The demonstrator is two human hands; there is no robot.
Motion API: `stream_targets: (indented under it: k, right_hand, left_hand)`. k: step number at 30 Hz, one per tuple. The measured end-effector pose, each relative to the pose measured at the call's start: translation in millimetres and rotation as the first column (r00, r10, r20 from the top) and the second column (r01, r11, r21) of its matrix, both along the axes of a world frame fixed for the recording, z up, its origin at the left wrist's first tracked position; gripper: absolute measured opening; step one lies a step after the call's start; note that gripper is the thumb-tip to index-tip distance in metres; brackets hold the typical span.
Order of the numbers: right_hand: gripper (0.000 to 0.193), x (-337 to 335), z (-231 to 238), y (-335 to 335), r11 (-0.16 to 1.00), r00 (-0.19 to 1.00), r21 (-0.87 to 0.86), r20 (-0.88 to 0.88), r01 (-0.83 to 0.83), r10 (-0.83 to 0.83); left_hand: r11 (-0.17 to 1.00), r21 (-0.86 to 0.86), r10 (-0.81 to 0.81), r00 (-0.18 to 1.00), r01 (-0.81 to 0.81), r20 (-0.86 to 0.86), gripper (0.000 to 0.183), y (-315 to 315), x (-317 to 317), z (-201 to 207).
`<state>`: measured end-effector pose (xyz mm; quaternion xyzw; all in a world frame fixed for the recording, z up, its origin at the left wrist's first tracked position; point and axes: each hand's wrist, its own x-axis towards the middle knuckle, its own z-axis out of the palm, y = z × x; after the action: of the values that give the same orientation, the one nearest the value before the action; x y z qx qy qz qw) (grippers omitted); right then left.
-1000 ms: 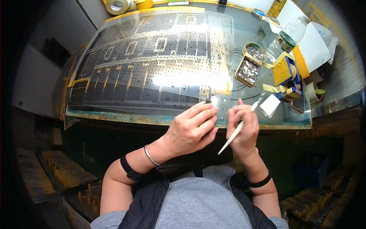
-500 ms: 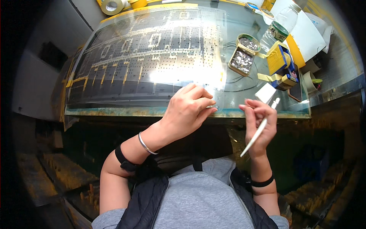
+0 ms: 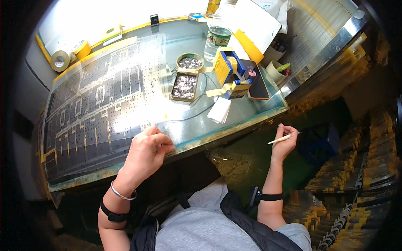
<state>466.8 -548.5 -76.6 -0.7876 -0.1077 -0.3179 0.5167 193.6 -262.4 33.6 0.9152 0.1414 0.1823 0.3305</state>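
My right hand (image 3: 285,145) is off to the right, beyond the table's front edge. Its fingers are closed round a slim white pen-shaped tool (image 3: 279,139); I cannot make out what kind of tip it has. Over the front edge of the table, my left hand (image 3: 146,151) has its thumb and fingers pinched together. Whatever lies between those fingertips, if anything, is too small to see. Just beyond the left hand, a large transparent film with a dark dotted pattern (image 3: 90,111) lies on the glass tabletop (image 3: 188,134), partly washed out by glare.
Two small containers, one round (image 3: 189,62) and one rectangular (image 3: 184,86), hold small silvery and dark bits. Near them stand a blue-and-yellow tape dispenser (image 3: 226,69), white cards (image 3: 219,110), a phone (image 3: 258,85) and a clear bottle (image 3: 217,39). Tape rolls (image 3: 60,60) sit at the back left.
The view has turned to the right, so the table appears shifted left and tilted. My right hand has moved right, away from the table edge, still holding the white tool. The left hand stays pinched.
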Motion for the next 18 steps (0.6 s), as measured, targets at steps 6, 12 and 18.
stream_targets:
  k: [6,12,18]
  right_hand:
    - [0.015,-14,-3,29,0.996,0.997,-0.084,0.074,0.030,-0.023]
    - [0.010,-32,13,19,0.996,0.996,-0.079,0.083,-0.031,0.038]
    - [0.010,-83,54,70,0.881,0.863,-0.041,0.188,-0.471,0.470]
  left_hand:
    - [0.999,0.005,0.033,0.996,-0.034,0.083,0.010,1,-6,-11]
    - [0.998,0.058,-0.015,0.980,0.004,0.200,0.011,-3,-6,-15]
    - [0.998,-0.068,0.011,0.996,-0.005,0.093,0.017,-2,-3,-11]
